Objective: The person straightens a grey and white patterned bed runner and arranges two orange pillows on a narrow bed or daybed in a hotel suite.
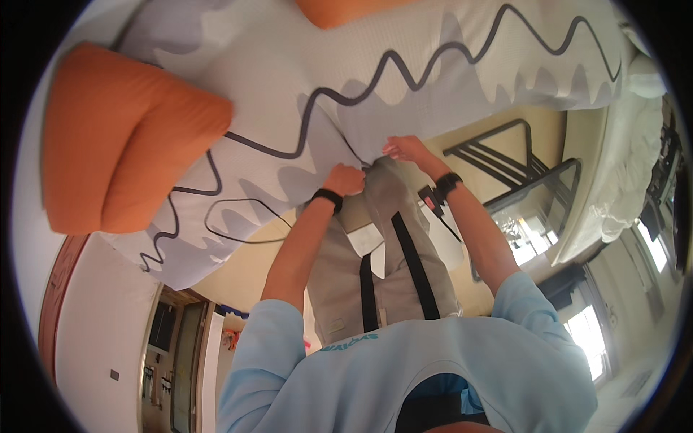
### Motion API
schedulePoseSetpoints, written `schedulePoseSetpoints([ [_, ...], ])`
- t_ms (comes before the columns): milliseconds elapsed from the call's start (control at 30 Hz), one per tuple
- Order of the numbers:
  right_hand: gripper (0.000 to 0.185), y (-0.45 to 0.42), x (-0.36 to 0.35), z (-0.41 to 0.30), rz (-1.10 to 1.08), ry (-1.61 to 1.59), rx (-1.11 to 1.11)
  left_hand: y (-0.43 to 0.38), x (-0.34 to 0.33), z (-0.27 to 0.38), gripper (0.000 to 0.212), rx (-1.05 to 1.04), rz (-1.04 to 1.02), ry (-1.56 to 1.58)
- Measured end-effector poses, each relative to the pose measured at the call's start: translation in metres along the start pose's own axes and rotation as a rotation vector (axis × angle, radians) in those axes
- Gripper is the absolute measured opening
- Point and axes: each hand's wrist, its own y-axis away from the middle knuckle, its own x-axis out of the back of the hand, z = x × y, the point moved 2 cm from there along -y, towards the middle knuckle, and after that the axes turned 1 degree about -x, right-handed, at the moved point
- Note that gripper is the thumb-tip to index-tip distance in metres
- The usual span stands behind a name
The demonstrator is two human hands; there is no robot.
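My left hand [346, 179] is closed at the upper end of a grey fabric item [400, 200], possibly trousers, with two black strips [416, 265]. My right hand [403, 148] is just above and right of that end, fingers partly curled; whether it grips anything cannot be told. The grey item stretches from my hands down to my light-blue shirt. A thin dark cord or seam meets the bed cover [260, 119] by my hands. A thin black cable loop [246, 242] shows left of my left forearm. Both wrists wear black bands.
An orange pillow [130, 140] lies on the bed at the left, another orange item [346, 11] at the top. A black-framed folding rack or table [520, 184] stands on the right. A small black device with a red patch [431, 201] shows beside my right wrist, with a cord below it.
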Motion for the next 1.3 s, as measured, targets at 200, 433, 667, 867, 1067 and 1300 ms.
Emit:
schedulePoseSetpoints([
  [200, 0.031, 0.126, -0.005, -0.055, 0.113, -0.238, 0.331, 0.115, 0.062, -0.012, 0.034, 0.080, 0.612, 0.843],
  [433, 0.037, 0.289, -0.004, -0.100, 0.061, -0.473, 0.810, 0.272, 0.172, 0.069, 0.034, 0.069, 0.918, 1.402],
  [667, 0.033, 0.445, -0.061, -0.112, 0.002, -0.495, 1.013, 0.372, 0.215, 0.132, 0.036, -0.070, 0.962, 1.618],
  [867, 0.040, 0.490, -0.075, -0.083, 0.097, -0.634, 1.256, 0.427, 0.237, 0.169, 0.039, -0.447, 1.010, 1.634],
  [1067, 0.048, 0.538, -0.093, -0.037, 0.282, -0.739, 1.340, 0.482, 0.193, 0.144, 0.040, -0.419, 1.027, 1.706],
  [1300, 0.048, 0.577, -0.104, 0.012, 0.442, -0.787, 1.399, 0.495, 0.132, 0.075, 0.039, -0.243, 1.006, 1.811],
])
